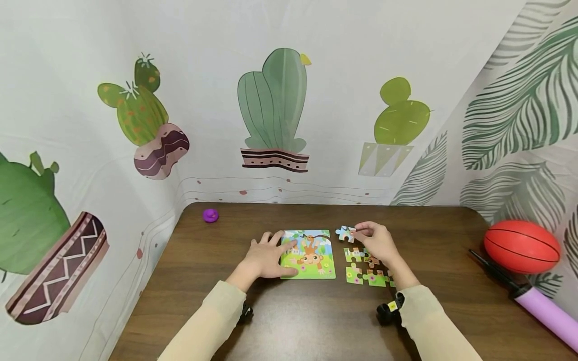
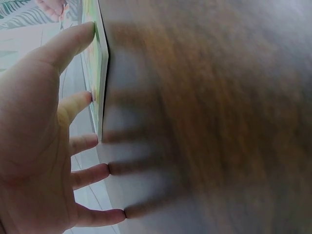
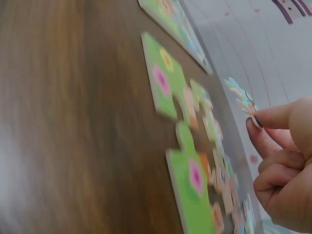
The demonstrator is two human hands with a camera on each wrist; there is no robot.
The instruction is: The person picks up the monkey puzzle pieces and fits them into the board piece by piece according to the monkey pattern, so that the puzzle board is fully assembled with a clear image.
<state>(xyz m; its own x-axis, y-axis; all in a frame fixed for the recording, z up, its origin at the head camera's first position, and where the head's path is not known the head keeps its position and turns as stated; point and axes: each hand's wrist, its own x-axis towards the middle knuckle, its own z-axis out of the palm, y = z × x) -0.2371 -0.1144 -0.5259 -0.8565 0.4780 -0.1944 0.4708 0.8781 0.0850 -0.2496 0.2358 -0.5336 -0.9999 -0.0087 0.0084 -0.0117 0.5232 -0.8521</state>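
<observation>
A square puzzle board [image 1: 322, 268] with a monkey picture lies on the table in the head view. My left hand [image 1: 266, 256] is spread at its left side. In the left wrist view the thumb and index fingertip touch the board [image 2: 101, 73], while other fingertips rest on the tabletop. Right of the board, my right hand [image 1: 378, 244] pinches a blue-and-white jigsaw piece [image 1: 345, 232] between thumb and index finger. The right wrist view shows this piece [image 3: 243, 97] raised above the table. Below that hand lie several loose jigsaw pieces [image 1: 354, 275], partly hidden by the wrist.
A purple toy [image 1: 210, 215] sits at the table's back left corner. On the right are a red ball [image 1: 521, 246] and a pump with a lilac barrel [image 1: 546, 313]. A cactus-print cloth [image 1: 334, 110] hangs behind the brown table [image 1: 289, 321].
</observation>
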